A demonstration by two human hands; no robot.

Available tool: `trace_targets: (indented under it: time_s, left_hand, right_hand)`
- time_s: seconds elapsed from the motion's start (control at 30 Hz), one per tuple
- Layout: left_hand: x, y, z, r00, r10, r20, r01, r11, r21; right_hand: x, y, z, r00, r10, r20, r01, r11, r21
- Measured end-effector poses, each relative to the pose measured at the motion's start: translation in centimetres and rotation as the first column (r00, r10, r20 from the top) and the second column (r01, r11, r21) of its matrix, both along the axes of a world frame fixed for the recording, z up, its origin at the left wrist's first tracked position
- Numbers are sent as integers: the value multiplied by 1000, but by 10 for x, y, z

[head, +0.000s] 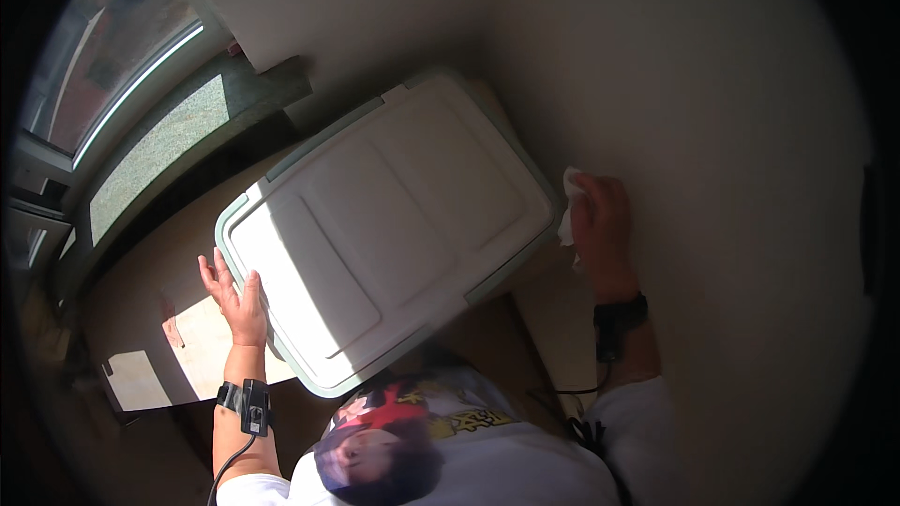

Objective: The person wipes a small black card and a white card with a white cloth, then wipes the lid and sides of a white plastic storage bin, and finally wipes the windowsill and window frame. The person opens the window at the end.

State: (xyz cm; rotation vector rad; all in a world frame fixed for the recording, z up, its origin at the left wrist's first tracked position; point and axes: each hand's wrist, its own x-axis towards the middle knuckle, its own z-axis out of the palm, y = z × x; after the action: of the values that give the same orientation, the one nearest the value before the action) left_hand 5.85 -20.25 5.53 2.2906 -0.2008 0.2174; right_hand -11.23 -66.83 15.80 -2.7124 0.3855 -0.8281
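Note:
A plastic storage box with a white lid (394, 218) and pale green edging lies at a slant in front of me. My left hand (239, 302) is at its left end, fingers spread, with the thumb side against the rim. Beyond the right end, my right hand (603, 232) grips a crumpled white cloth or tissue (569, 221) close to the lid's corner. Part of the cloth is hidden behind the fingers. The box's sides are mostly out of sight under the lid.
A wooden tabletop (204, 337) carries the box, partly in sunlight. Pale walls (703, 154) rise close on the right and behind. On the left run a stone window sill (162, 154) and a window (119, 49). Cabled devices (254, 407) are strapped to both forearms.

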Motion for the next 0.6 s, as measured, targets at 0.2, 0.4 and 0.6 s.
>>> trace_targets:
  time_s: [0.2, 0.4, 0.6]
  left_hand:
    - [1, 2, 1, 999, 28, -18, -26, 996, 85]
    - [1, 1, 2, 999, 33, -23, -31, 996, 82]
    - [0, 4, 1, 999, 32, -39, -28, 996, 87]
  right_hand:
    - [34, 84, -22, 895, 433, -108, -424, 900, 96]
    - [2, 67, -31, 873, 414, -256, -410, 909, 74]
    - [-3, -5, -29, 975, 176, -136, -170, 984, 58]
